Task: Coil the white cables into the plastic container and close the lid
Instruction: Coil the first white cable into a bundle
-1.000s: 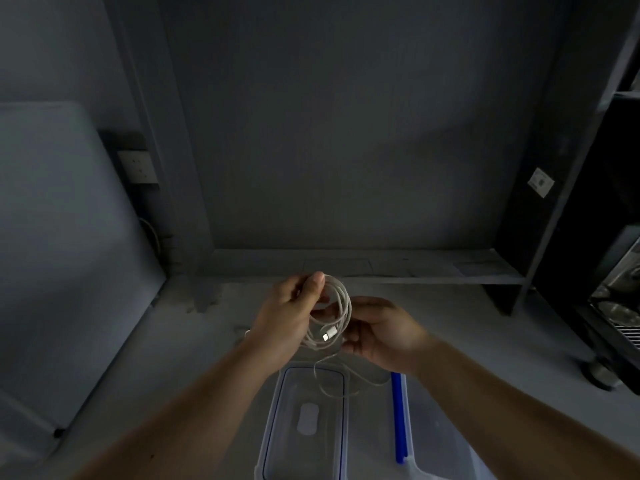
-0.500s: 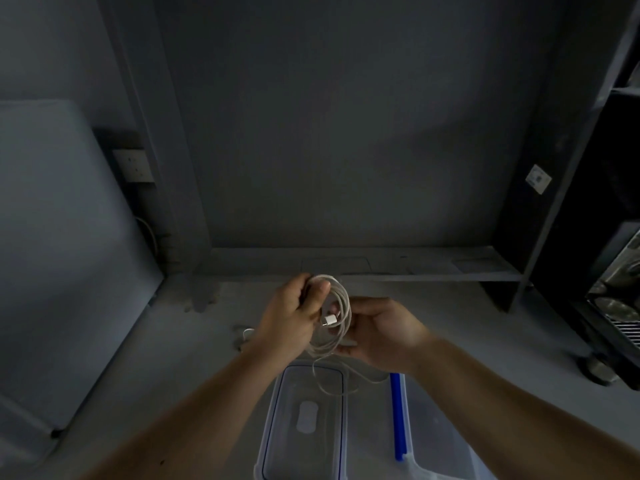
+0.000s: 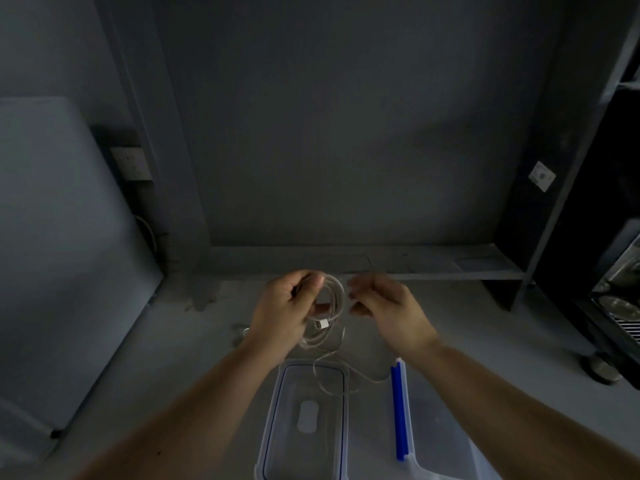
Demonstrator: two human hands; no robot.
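Note:
My left hand (image 3: 289,306) grips a coil of white cable (image 3: 334,299) above the grey surface, thumb pressed over the loops. A white plug (image 3: 321,323) sticks out of the coil's lower side. The loose tail (image 3: 332,372) hangs down and curls over a clear plastic piece with a blue-lined rim (image 3: 277,407). To its right lies a second clear plastic piece (image 3: 436,441) with a blue latch strip (image 3: 398,410). Which one is the lid I cannot tell. My right hand (image 3: 384,306) is blurred, just right of the coil, fingers and thumb apart with nothing seen between them.
A grey wall rises behind a low ledge (image 3: 363,261). A pale slanted panel (image 3: 62,254) stands at the left with a wall socket (image 3: 133,164) beside it. Dark shelving with a metal appliance (image 3: 620,289) fills the right side.
My right hand has let go of the coil and drawn slightly right and up. The left hand keeps the coil, and the plug now sits lower on it.

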